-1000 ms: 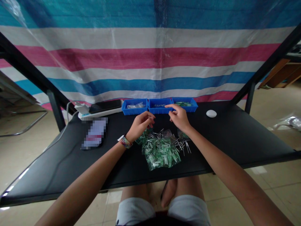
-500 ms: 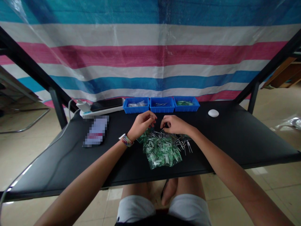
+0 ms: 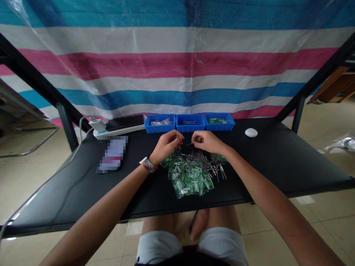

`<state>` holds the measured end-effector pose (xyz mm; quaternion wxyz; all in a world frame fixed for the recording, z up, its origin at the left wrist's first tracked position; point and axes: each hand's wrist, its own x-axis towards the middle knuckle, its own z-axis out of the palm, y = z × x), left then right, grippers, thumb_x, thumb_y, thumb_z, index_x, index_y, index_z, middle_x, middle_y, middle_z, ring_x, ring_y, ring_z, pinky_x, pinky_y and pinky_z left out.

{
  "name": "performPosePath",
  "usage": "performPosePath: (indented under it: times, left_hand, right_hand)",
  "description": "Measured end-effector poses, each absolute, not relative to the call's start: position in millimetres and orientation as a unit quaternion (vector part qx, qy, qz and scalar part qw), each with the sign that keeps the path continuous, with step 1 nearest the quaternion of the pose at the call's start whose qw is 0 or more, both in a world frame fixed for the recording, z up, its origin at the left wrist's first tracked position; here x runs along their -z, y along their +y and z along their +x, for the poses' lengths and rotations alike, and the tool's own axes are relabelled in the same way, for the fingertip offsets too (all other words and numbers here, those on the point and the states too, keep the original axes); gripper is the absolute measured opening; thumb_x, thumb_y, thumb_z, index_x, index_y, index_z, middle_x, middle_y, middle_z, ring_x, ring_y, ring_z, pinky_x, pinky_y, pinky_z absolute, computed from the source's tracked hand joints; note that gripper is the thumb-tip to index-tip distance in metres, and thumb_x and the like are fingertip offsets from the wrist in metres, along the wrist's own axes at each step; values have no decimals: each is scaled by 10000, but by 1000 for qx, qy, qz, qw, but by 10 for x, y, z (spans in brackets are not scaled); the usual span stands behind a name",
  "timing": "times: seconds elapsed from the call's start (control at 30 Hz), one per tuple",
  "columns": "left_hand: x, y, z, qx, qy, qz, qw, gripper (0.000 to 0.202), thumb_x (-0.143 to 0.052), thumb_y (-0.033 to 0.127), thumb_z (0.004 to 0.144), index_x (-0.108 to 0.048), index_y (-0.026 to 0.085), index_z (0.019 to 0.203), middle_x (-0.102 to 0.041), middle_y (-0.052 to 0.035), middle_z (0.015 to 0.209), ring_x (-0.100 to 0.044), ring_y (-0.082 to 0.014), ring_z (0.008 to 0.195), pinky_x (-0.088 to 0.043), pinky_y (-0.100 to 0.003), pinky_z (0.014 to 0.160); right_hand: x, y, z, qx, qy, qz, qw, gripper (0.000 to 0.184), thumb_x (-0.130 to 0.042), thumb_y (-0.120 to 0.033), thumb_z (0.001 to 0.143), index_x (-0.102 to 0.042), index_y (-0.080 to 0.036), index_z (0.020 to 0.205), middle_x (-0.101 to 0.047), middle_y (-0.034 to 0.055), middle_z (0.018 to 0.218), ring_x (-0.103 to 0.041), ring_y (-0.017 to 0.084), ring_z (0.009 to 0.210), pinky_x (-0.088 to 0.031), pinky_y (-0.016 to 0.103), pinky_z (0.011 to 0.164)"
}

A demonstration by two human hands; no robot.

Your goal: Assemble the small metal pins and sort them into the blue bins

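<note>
My right hand (image 3: 204, 141) is above the pile with thumb and fingers pinched on a thin metal pin (image 3: 189, 144), which points left. Facing it, my left hand (image 3: 168, 145) has its fingers curled together; what they hold, if anything, is hidden. Below both hands lies a heap of small clear-green plastic bags (image 3: 191, 179) with pale pieces inside. Loose metal pins (image 3: 216, 170) are scattered at the right side of the heap and behind it, partly overlapped by the bags.
Three blue bins stand at the back: the left bin (image 3: 160, 128) with clear bags, the middle bin (image 3: 190, 128) with pins, the right bin (image 3: 220, 127) with green bags. A white mouse (image 3: 251, 132) sits right; a power strip (image 3: 122, 130) and a blurred-out object (image 3: 113, 154) lie left.
My right hand has risen slightly from the pile, and a thin metal pin now shows between its fingers. The left hand has stayed nearly still.
</note>
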<state>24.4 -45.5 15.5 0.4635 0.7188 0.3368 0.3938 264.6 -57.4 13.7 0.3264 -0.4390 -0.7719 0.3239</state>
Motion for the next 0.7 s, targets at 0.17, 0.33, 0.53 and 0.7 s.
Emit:
performPosePath:
  times: [0.17, 0.33, 0.53, 0.7]
  left_hand:
    - [-151, -439, 217, -359, 365, 750, 418, 286, -588, 405, 955, -646, 172, 800, -604, 9, 634, -557, -123, 570, -421, -230, 564]
    - [-168, -435, 209, -335, 352, 743, 460, 415, -587, 506, 976, -658, 167, 748, -588, -1, 588, -551, -126, 551, -414, -232, 551]
    - [-223, -472, 244, -366, 326, 712, 502, 291, -707, 442, 908, -642, 169, 829, -603, 11, 662, -569, -114, 571, -447, -225, 556]
    - [-202, -471, 264, -414, 313, 688, 507, 268, -768, 400, 870, -645, 162, 879, -596, 13, 736, -594, -107, 603, -481, -224, 574]
  right_hand:
    - [-147, -600, 2566, -397, -703, -393, 441, 141, -729, -262, 807, -668, -182, 906, -647, -4, 785, -599, 140, 673, -478, 271, 627]
    - [-161, -656, 2482, -439, -664, -389, 464, 216, -781, -288, 770, -659, -198, 923, -668, 6, 825, -616, 137, 648, -504, 267, 578]
    - [-150, -644, 2471, -451, -640, -390, 484, 290, -838, -335, 748, -672, -199, 943, -673, 10, 904, -624, 119, 650, -527, 246, 556]
    - [-154, -603, 2521, -487, -568, -427, 507, 405, -735, -593, 866, -645, -201, 914, -671, 13, 848, -639, 120, 576, -520, 229, 475]
